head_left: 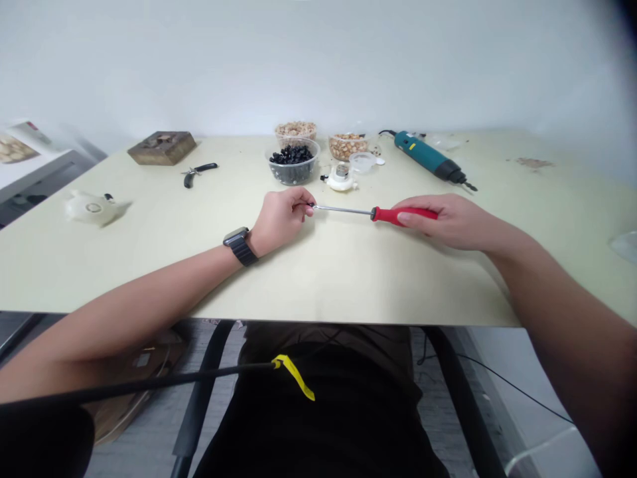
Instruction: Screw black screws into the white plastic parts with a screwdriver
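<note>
My right hand point(442, 218) is wrapped round the red handle of a screwdriver point(348, 210), whose metal shaft points left. At the shaft's tip, the fingers of my left hand point(286, 216) are pinched together on a small dark piece, too small to name. A watch with a black strap is on my left wrist. Just behind the shaft sits a white plastic part point(341, 179) with a round metal piece on top. A clear tub of black pieces point(292, 162) stands behind my left hand.
Two tubs of tan pieces point(296, 129) point(347, 145) stand at the back beside a clear lid point(363, 162). A teal power tool point(423, 156) lies back right. Pliers point(192, 174), a brown block point(162, 147) and a whitish part point(89, 208) are on the left.
</note>
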`<state>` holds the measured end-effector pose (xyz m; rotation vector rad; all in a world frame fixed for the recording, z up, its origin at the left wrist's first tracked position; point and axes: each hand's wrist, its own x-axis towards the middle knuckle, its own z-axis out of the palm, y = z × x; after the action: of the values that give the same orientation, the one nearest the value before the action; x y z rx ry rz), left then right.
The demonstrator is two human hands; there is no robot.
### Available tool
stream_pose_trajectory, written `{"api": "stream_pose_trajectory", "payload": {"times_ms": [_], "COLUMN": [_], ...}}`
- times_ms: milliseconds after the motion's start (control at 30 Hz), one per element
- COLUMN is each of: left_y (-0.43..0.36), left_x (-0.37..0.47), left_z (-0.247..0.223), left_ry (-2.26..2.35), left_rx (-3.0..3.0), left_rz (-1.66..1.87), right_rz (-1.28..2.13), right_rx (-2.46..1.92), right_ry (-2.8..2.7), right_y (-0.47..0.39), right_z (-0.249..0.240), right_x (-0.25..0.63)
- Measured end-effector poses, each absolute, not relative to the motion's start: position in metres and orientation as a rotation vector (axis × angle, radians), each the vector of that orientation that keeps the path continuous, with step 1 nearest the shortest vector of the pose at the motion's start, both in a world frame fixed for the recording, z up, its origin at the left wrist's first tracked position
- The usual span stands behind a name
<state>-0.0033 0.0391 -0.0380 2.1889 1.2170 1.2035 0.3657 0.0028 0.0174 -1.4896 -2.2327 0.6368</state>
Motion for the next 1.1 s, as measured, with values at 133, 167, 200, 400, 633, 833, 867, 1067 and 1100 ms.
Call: {"api": "stream_pose_trajectory", "payload": {"times_ms": [133, 167, 200, 400, 633, 833, 867, 1067, 1100], "left_y": [0.04, 0.04, 0.04, 0.039, 0.038, 0.04, 0.04, 0.039, 0.039], "left_x": [-0.003, -0.003, -0.002, -0.003, 0.0, -0.001, -0.002, -0.001, -0.001], "left_z": [-0.039, -0.039, -0.04, -0.04, -0.04, -0.036, -0.036, -0.034, -0.033], "left_ry": [1.176, 1.165, 1.157, 1.164, 1.162, 1.176, 1.171, 1.141, 1.133], "left_rx": [2.195, 2.192, 2.188, 2.19, 2.219, 2.111, 2.082, 1.814, 1.764], "left_rz": [1.222, 1.228, 1.231, 1.23, 1.228, 1.277, 1.279, 1.266, 1.262], "right_rz": [0.723, 0.724, 0.724, 0.792, 0.712, 0.42, 0.4, 0.32, 0.32], "right_rx": [-1.482, -1.473, -1.463, -1.493, -1.546, -1.583, -1.594, -1.545, -1.52], "right_ry": [-2.237, -2.194, -2.153, -2.17, -2.214, -2.103, -2.114, -2.197, -2.198], "right_y": [0.003, 0.003, 0.003, 0.002, 0.002, 0.011, 0.013, 0.02, 0.02], "right_z": [0.018, 0.018, 0.017, 0.017, 0.022, 0.006, 0.003, -0.013, -0.013], "right_x": [0.365, 0.365, 0.366, 0.366, 0.363, 0.366, 0.365, 0.361, 0.359]}}
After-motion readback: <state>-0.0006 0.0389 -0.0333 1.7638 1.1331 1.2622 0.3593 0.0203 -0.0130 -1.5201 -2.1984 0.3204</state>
